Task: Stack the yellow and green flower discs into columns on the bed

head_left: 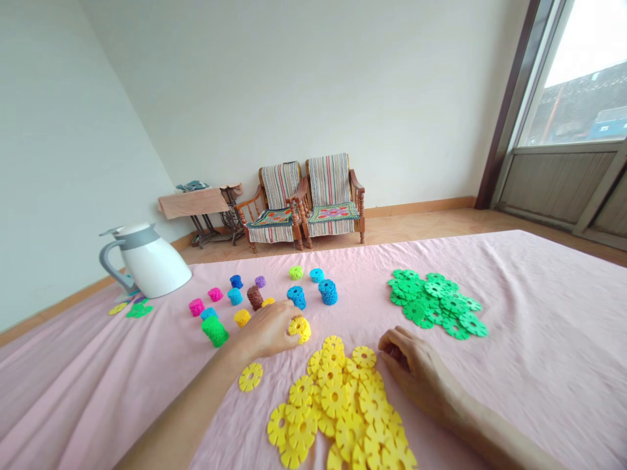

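My left hand (267, 329) is closed around a short stack of yellow snowflake discs (300, 328), held just above the pink cloth. My right hand (414, 369) rests on the cloth with its fingers curled at the right edge of a pile of loose yellow discs (337, 408); I cannot see whether anything is under the fingers. One yellow disc (251, 376) lies alone left of the pile. Beyond my left hand stand small stacks of discs: green (214, 331), pink (196, 307), brown (255, 297), blue (328, 292) and others.
A heap of green discs (435, 303) lies at the right on the pink cloth (539, 326). A white jug (149, 267) stands at the far left with a few flat discs (132, 309) beside it. Two striped armchairs (304, 202) and a small table (198, 205) stand by the back wall.
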Demonstrator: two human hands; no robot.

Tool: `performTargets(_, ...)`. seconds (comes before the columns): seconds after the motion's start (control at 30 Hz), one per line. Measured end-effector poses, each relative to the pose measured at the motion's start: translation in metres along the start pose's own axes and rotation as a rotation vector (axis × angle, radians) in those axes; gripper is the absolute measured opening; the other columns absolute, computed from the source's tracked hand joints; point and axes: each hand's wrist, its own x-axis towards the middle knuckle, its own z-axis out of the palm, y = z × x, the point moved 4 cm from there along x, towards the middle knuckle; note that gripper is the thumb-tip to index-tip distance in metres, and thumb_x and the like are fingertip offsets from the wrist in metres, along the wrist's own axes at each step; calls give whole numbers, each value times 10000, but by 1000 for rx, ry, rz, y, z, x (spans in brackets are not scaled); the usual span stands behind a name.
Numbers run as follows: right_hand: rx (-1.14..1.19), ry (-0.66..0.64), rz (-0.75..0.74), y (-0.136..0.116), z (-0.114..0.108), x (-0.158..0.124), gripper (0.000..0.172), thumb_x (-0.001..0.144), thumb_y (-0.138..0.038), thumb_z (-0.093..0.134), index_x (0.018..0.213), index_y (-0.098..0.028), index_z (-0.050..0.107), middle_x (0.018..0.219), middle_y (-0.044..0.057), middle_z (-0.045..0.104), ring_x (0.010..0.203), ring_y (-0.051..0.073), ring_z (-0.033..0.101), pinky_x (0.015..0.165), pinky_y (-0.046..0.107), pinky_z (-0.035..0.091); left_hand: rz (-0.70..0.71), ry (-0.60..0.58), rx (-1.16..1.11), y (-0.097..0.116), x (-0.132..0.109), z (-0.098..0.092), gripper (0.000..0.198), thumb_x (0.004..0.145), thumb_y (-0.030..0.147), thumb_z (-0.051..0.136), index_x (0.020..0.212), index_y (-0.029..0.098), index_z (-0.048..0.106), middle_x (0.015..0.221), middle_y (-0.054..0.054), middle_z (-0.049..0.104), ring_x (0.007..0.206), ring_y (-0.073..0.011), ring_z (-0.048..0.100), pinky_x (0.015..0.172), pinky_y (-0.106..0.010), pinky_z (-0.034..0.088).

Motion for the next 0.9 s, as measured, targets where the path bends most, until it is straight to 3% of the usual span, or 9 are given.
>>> performTargets(0.17, 2, 0, 2, -2, -2, 0, 108, 790, -157, 459, 732, -208, 535, 732, 8, 577, 622, 133, 544, 575, 251, 402, 32, 45, -50, 17, -10, -6, 314, 724, 174, 565, 1025, 230, 633, 1039, -41, 611, 937, -224, 589, 790, -301, 424)
performTargets(0.27, -11, 5, 3, -3, -3, 0, 116, 788, -141, 457, 733, -205, 536, 727, 8, 576, 628, 135, 545, 581, 250, 401, 186, -56, -199, 43, -24, -3, 272, 712, 201, 626, 984, 224, 636, 955, -14, 615, 858, -189, 589, 782, -285, 435)
performTargets(0.37, -15, 11, -3, -3, -3, 1, 124, 786, -130, 455, 734, -204, 541, 726, 8, 577, 631, 135, 545, 582, 249, 398, 260, -171, -277, 63, -37, 3, 378, 674, 243, 711, 1040, 233, 620, 943, -4, 611, 760, -165, 580, 710, -269, 448)
performTargets(0.5, -12, 12, -11, -2, -2, 0, 126, 785, -128, 454, 739, -207, 541, 731, 9, 579, 640, 137, 548, 579, 247, 397, 286, -167, -245, 75, -45, 11, 428, 669, 257, 738, 1076, 238, 608, 979, -17, 607, 863, -200, 574, 758, -295, 449)
performTargets(0.73, -9, 17, -11, -2, -1, 0, 119, 784, -141, 456, 742, -215, 539, 727, 10, 584, 630, 141, 553, 574, 251, 410, 259, -129, -216, 77, -47, 20, 378, 660, 195, 687, 1026, 218, 597, 968, -18, 599, 868, -200, 566, 767, -299, 452)
performTargets(0.9, -3, 4, -6, 0, 0, 0, 120, 795, -153, 451, 732, -213, 535, 722, 6, 583, 604, 134, 549, 570, 248, 413, 91, 50, -215, 47, -34, -2, 330, 675, 179, 621, 1001, 221, 598, 987, -13, 596, 812, -178, 571, 744, -288, 443)
